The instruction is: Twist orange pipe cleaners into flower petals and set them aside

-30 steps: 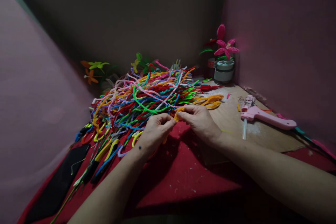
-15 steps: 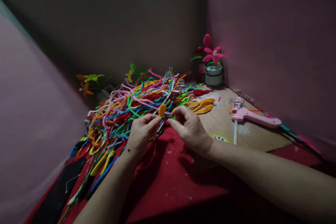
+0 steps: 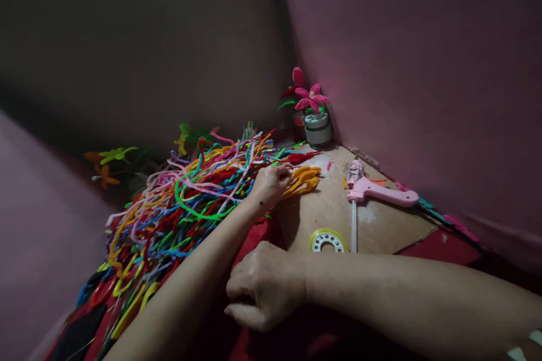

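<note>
My left hand (image 3: 273, 185) reaches over the right edge of a heap of pipe cleaners (image 3: 212, 180), its fingers closed at the stem end of several orange pipe-cleaner petals (image 3: 308, 179). The fingertips are partly hidden, but they appear to pinch one of those petals. Closer to me, my right hand (image 3: 266, 287) is curled above the red cloth (image 3: 262, 232), thumb below the bent fingers. Whatever lies inside that hand, if anything, is out of sight.
On the brown board (image 3: 381, 231) are a pink glue gun (image 3: 381, 192) with a glue stick and a tape roll (image 3: 328, 241). A grey pot (image 3: 317, 131) holds a pink flower (image 3: 311, 97). Yellow-handled tools (image 3: 129, 310) and a black flat object (image 3: 78, 333) lie left.
My left hand moved from in front of the heap, where it held an orange petal upright, to the orange petals. My right hand drew back toward me. The view shifted right.
</note>
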### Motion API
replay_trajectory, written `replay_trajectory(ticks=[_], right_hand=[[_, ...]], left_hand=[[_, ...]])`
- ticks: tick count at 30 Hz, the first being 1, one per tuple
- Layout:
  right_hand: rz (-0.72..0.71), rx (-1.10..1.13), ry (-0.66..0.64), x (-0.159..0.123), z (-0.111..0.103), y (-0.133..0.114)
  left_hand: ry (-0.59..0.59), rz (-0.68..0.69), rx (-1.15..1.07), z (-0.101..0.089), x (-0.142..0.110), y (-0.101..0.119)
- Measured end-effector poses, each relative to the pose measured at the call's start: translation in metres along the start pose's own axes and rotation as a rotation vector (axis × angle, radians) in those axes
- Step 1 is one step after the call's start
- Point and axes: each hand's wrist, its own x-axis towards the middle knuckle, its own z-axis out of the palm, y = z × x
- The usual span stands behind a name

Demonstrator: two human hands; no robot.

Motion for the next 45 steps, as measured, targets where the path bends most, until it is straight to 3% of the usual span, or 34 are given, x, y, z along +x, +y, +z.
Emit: replay_trajectory(ticks=[9, 16, 27, 45], right_hand=[[0.06, -0.051, -0.134, 0.004, -0.009, -0.003], [0.083, -0.082, -0.137, 0.002, -0.01, -0.001], [0.088, -0.088, -0.151, 0.004, -0.01, -0.002], [0.091, -0.098, -0.161, 0.003, -0.009, -0.002]], left_hand=[[-0.007, -0.002, 0.15, 0.009, 0.02, -0.001], [-0.123, -0.044, 0.204, 0.02, 0.02, -0.003], [-0.077, -0.151, 0.121, 0.015, 0.023, -0.004], [-0.045, -0.21, 0.025, 0.014, 0.022, -0.003]])
